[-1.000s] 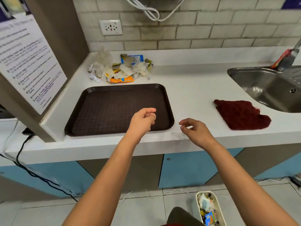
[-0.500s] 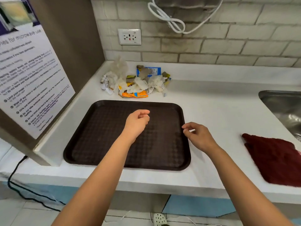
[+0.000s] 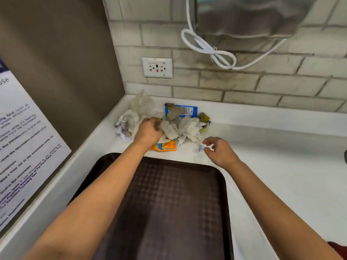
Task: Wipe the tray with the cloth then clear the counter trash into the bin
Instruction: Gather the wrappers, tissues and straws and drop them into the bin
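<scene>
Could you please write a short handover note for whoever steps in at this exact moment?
Left hand: reached into the trash pile in the counter's back corner, fingers curled among the crumpled papers; whether it grips anything cannot be told.
Right hand: at the pile's right edge, fingers loosely curled by a small clear scrap, grip unclear.
Tray: in front of the pile, nothing on it.
Cloth: only a red corner shows at lower right, in neither hand.
Bin: out of view.
Done: wiping cannot be confirmed from this view.
Left: gather all the trash and drop it in the bin.
</scene>
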A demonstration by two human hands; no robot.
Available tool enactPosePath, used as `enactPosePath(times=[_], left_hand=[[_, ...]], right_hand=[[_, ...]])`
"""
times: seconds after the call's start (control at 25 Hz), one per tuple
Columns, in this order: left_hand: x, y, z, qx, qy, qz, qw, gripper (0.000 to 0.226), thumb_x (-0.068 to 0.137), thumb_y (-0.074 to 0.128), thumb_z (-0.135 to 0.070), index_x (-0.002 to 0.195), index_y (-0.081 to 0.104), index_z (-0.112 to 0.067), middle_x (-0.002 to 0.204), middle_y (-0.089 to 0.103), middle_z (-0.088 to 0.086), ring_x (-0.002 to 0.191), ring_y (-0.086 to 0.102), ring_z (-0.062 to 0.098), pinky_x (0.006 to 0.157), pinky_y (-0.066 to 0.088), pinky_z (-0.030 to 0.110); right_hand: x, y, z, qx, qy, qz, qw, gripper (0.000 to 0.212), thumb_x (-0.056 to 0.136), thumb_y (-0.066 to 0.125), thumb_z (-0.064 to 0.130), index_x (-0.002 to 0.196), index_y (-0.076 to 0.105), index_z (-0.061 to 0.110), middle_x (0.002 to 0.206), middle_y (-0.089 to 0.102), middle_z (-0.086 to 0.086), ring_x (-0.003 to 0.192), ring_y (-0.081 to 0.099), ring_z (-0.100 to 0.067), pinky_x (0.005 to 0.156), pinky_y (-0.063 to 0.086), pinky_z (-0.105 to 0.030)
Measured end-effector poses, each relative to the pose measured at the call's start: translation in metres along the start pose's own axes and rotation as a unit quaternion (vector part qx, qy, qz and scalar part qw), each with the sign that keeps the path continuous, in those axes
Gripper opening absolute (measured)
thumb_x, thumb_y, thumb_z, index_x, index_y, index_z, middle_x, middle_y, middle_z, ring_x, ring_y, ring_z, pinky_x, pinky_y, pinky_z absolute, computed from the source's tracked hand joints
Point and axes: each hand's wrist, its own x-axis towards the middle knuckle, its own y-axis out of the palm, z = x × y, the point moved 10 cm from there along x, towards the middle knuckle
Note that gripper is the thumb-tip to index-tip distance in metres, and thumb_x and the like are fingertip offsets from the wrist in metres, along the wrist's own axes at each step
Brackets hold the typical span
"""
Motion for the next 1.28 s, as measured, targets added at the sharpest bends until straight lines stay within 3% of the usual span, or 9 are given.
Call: enactPosePath(times=[0.2,0.32,0.44,0.64,0.84,0.96,1.08,1.16,1.28], left_hand=[[0.074,0.020,0.016,0.135,0.010,0.069,0.988,0.053,0.083,0.063,-0.027,0.133,0.045,-0.024,0.139,0.039,0.012,0.125,0.044,0.028,0.101,0.037,0.030],[0.092,0.047,0.034,0.226,0.004,0.187,0.956,0.059,0.088,0.055,-0.026,0.142,0.030,-0.032,0.150,0.025,0.007,0.134,0.034,0.026,0.106,0.035,0.034],[0.095,0.055,0.037,0.282,0.029,0.217,0.934,0.036,0.083,0.057,-0.023,0.119,0.052,-0.024,0.128,0.049,0.010,0.117,0.049,0.030,0.090,0.046,0.034],[0.091,0.004,0.036,0.114,-0.017,0.052,0.992,0.045,0.070,0.073,-0.017,0.112,0.058,-0.023,0.112,0.054,0.009,0.105,0.053,0.028,0.080,0.043,0.030],[0.055,-0.048,0.011,-0.105,-0.010,-0.125,0.987,0.047,0.073,0.074,-0.013,0.117,0.057,-0.016,0.115,0.057,0.013,0.104,0.055,0.029,0.084,0.043,0.027],[0.025,-0.046,0.007,-0.273,-0.042,-0.112,0.955,0.044,0.077,0.074,-0.018,0.116,0.055,-0.016,0.105,0.061,0.010,0.096,0.061,0.031,0.079,0.055,0.040],[-0.004,-0.028,-0.001,-0.369,-0.070,-0.066,0.925,0.047,0.079,0.072,-0.015,0.121,0.051,-0.007,0.097,0.057,0.007,0.083,0.061,0.023,0.054,0.056,0.021],[-0.023,-0.011,-0.004,-0.388,-0.088,-0.026,0.917,0.048,0.081,0.070,-0.012,0.123,0.048,-0.004,0.093,0.054,0.005,0.075,0.059,0.016,0.050,0.054,0.016],[-0.038,0.012,-0.005,-0.366,-0.110,0.023,0.924,0.050,0.082,0.069,-0.013,0.126,0.046,-0.006,0.094,0.053,0.002,0.081,0.059,0.017,0.058,0.057,0.022]], right_hand=[[0.087,0.029,0.032,-0.170,-0.087,0.013,0.981,0.044,0.088,0.053,0.017,0.132,0.049,0.020,0.143,0.038,-0.007,0.128,0.036,-0.029,0.102,0.035,-0.031],[0.114,0.063,0.023,-0.285,-0.078,0.078,0.952,0.056,0.091,0.051,0.021,0.142,0.031,0.030,0.154,0.017,-0.002,0.141,0.012,-0.030,0.110,0.026,-0.037],[0.121,0.064,0.010,-0.207,-0.034,0.059,0.976,0.046,0.089,0.050,0.009,0.133,0.044,0.024,0.142,0.033,-0.005,0.136,0.022,-0.030,0.103,0.036,-0.033],[0.091,0.031,0.014,-0.034,-0.060,-0.070,0.995,0.028,0.086,0.049,-0.001,0.110,0.059,0.010,0.125,0.048,-0.013,0.113,0.044,-0.031,0.086,0.041,-0.025],[0.037,-0.024,0.004,0.198,-0.036,-0.217,0.955,0.024,0.082,0.048,-0.010,0.090,0.060,0.010,0.097,0.061,-0.013,0.084,0.055,-0.020,0.069,0.037,-0.002],[0.007,-0.047,0.004,0.274,-0.027,-0.257,0.927,0.028,0.083,0.048,-0.008,0.084,0.054,0.018,0.090,0.059,0.001,0.078,0.052,-0.016,0.074,0.041,-0.024],[-0.012,-0.065,-0.001,0.234,-0.016,-0.284,0.930,0.027,0.083,0.046,-0.008,0.092,0.058,0.014,0.098,0.057,-0.003,0.087,0.052,-0.018,0.080,0.041,-0.025],[-0.018,-0.067,-0.016,0.190,0.023,-0.269,0.944,0.031,0.085,0.044,-0.008,0.105,0.061,0.009,0.108,0.053,-0.011,0.096,0.052,-0.020,0.085,0.038,-0.019],[-0.026,-0.065,-0.053,0.164,0.087,-0.248,0.951,0.033,0.087,0.042,-0.005,0.111,0.061,0.005,0.116,0.047,-0.020,0.098,0.055,-0.032,0.090,0.047,-0.035]])
